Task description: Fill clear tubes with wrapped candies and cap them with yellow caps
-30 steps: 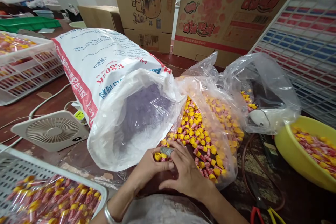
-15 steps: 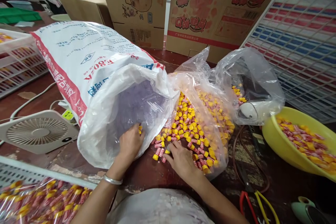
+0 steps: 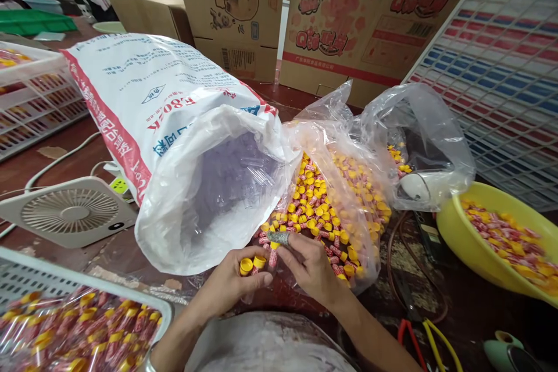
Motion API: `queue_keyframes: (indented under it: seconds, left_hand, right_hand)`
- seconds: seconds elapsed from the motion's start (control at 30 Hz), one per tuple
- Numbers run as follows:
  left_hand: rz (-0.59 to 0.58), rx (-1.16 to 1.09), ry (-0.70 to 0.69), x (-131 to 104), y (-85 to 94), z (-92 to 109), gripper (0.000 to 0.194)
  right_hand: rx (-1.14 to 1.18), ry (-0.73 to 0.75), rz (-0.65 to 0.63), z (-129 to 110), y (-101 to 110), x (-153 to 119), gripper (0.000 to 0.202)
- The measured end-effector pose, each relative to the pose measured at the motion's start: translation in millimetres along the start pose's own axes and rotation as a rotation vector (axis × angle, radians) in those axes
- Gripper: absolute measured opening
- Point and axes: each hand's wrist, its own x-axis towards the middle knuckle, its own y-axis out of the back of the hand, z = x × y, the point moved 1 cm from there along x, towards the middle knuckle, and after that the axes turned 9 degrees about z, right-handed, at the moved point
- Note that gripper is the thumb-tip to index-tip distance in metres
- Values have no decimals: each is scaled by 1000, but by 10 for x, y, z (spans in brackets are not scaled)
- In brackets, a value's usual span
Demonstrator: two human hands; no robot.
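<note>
My left hand (image 3: 229, 279) is curled around a few small pieces with yellow caps (image 3: 246, 266), just in front of the white sack's mouth. Beside it, my right hand (image 3: 311, 264) pinches one small pink-and-white patterned tube with a yellow cap (image 3: 273, 258). Grey tape (image 3: 278, 238) wraps a finger of that hand. Behind my right hand, many such yellow-capped tubes (image 3: 311, 203) spill from a clear plastic bag (image 3: 349, 139). The large white sack (image 3: 174, 157) lies open toward me, with clear plastic pieces (image 3: 244, 177) inside.
At lower left stands a white crate (image 3: 163, 311) of filled clear packs. A small fan (image 3: 74, 212) is behind it. On the right are a yellow bowl (image 3: 453, 232) of pieces, pliers (image 3: 431, 337) and a wire rack (image 3: 492, 81). Cardboard boxes (image 3: 340, 23) line the back.
My left hand has come out of the sack's mouth toward me, bringing yellow-capped pieces close to my right hand. My right hand has lifted a capped tube beside it.
</note>
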Motion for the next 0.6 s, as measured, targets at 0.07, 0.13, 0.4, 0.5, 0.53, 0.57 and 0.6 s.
queue_keyframes:
  seconds: [0.07,0.13,0.4,0.5,0.53,0.57,0.6]
  left_hand:
    - [-7,-128,30,7,16,-27,32]
    - [-6,-270,73,15,25,-73,34]
    - [10,-460,161,-1,-24,-206,41]
    - [37,-240,127,-212,153,-222,37]
    - [66,-106,116,-333,285,-262,36]
    - [119,45,110,-475,459,-332,35]
    - [214,189,107,-631,674,-435,38]
  right_hand:
    - [-25,90,-101,-41,24,-6,19]
    - [-97,156,-148,-35,4,-32,50]
    - [-224,315,-6,11,-307,-146,63]
    - [-193,335,-175,-18,-287,-120,73]
    - [-197,318,-236,2,-256,-104,81]
    - [-215,271,-263,45,-217,-84,86]
    - [-257,195,-247,109,-175,-64,84]
